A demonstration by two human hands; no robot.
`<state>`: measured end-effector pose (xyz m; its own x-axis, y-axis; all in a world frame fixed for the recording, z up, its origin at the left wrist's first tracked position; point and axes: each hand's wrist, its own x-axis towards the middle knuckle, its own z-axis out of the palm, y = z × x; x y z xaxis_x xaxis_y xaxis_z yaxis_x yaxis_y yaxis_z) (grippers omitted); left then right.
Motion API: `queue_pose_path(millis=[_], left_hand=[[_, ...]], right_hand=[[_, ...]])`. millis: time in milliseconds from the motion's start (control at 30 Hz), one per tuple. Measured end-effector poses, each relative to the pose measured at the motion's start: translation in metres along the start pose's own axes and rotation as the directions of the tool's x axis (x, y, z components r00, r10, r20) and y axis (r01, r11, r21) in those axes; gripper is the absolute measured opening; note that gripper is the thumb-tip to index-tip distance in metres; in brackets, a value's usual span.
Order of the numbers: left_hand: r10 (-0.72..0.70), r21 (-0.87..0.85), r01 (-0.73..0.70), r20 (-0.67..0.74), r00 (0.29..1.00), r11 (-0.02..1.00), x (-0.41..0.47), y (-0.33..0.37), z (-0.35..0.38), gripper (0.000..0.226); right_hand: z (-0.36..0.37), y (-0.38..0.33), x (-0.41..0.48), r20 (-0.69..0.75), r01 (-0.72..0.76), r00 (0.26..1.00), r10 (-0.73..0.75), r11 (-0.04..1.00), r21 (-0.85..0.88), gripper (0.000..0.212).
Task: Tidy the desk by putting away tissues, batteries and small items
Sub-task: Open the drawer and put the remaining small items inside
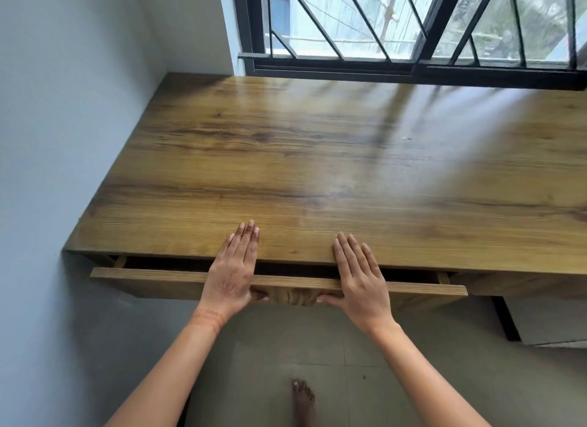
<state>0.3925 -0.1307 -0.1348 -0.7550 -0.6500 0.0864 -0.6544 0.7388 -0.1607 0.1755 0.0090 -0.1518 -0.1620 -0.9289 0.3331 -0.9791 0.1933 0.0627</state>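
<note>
Down on the tiled floor (365, 347), one bare foot (303, 398) stood in front of the desk (286, 159). Under the near edge of the tabletop, a drawer (143, 279) was open a little. The left hand (233, 267) and the right hand (360, 274) lay flat across it, apart from each other, with straight fingers resting on the tabletop edge and thumbs against the drawer front. They clamped nothing. Farther, toward the far right of the tabletop, one small white scrap (406, 138) lay alone. Behind the far edge was a barred window (413, 29).
</note>
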Motion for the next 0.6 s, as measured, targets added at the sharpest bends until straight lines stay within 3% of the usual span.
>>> queue_pose_path(millis=[200, 333, 467, 600], left_hand=[[-0.066, 0.018, 0.069, -0.151, 0.986, 0.997, 0.002, 0.003, 0.012, 0.124], [-0.089, 0.023, 0.103, -0.350, 0.933, 0.994, 0.004, 0.011, 0.024, 0.075], [-0.088, 0.063, 0.133, -0.474, 0.876, 0.989, 0.010, 0.013, 0.030, 0.047], [-0.069, 0.109, 0.143, -0.503, 0.862, 0.984, 0.010, 0.011, 0.030, 0.043]], right_hand=[[0.020, -0.002, 0.001, -0.230, -0.013, 0.973, 0.002, 0.999, -0.044, 0.089], [0.031, -0.007, 0.008, -0.372, -0.037, 0.928, 0.028, 0.999, -0.018, 0.069], [0.036, -0.008, 0.011, -0.451, -0.039, 0.892, 0.028, 0.999, -0.014, 0.063], [0.037, -0.007, 0.010, -0.462, -0.025, 0.887, 0.013, 0.999, -0.020, 0.065]])
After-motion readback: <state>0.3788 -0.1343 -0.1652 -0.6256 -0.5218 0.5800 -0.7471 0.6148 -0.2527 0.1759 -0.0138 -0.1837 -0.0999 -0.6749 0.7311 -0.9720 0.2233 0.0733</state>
